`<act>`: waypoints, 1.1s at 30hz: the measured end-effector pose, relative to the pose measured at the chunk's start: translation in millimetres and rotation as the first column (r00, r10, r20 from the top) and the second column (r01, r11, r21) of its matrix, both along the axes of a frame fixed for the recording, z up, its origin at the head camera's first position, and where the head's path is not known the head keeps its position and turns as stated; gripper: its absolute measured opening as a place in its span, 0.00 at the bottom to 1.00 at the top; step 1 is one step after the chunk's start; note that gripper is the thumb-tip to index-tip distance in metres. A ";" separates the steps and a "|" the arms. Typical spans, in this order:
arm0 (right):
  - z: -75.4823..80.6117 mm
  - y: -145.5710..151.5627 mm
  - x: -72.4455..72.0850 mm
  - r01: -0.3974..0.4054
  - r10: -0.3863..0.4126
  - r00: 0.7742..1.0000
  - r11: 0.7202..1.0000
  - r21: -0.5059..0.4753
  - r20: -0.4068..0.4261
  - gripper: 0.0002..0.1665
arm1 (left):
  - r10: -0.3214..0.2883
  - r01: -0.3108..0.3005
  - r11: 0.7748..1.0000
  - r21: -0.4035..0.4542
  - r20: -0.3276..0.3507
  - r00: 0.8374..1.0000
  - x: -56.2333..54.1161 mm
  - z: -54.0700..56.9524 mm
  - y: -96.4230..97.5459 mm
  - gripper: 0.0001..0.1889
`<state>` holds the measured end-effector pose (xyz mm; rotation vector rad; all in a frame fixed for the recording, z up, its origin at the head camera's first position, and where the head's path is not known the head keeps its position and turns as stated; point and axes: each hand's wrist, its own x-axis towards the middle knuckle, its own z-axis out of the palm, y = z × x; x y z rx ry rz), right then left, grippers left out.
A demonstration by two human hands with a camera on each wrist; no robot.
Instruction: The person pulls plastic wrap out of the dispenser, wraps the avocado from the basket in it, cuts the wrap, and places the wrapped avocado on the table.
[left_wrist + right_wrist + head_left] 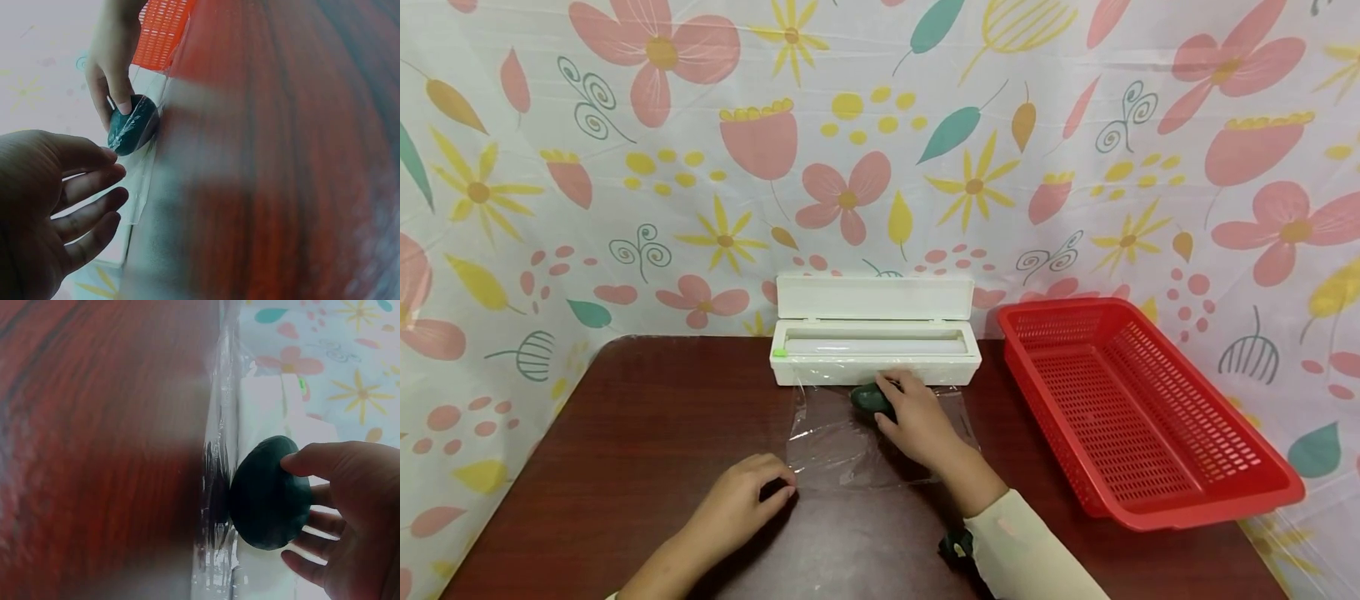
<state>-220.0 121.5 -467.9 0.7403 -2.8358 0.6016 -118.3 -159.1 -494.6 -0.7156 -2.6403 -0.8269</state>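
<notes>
My right hand [917, 421] grips a smooth, dark green, avocado-shaped fruit [265, 494], thumb on one side and fingers on the other. The fruit is over a sheet of clear plastic wrap [835, 450], close to the front of the dispenser; part of it is hidden by the hand in the head view. That sheet comes out of a white wrap dispenser [876, 369] with its lid raised and a roll inside. My left hand [741, 496] is at the sheet's near left corner, fingers loosely bent and nothing visibly held; whether it touches the film I cannot tell.
A red perforated plastic basket [1052, 417] stands on the right of the dark wooden table [647, 417]. Behind the table hangs a flower-patterned cloth [850, 108]. A small black object [955, 544] shows by the right sleeve.
</notes>
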 end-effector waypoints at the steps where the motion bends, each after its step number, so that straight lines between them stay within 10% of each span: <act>1: -0.5 0.1 -0.3 -0.007 0.007 1.000 1.000 -0.003 -0.006 0.36 | 0.000 0.000 1.000 0.006 -0.001 1.000 -0.2 0.1 -0.2 0.07; 33: 0.2 12.3 6.6 -0.133 0.136 0.989 0.990 -0.048 0.064 0.35 | 0.101 -0.101 0.990 0.098 0.000 0.995 -13.2 -1.4 0.0 0.08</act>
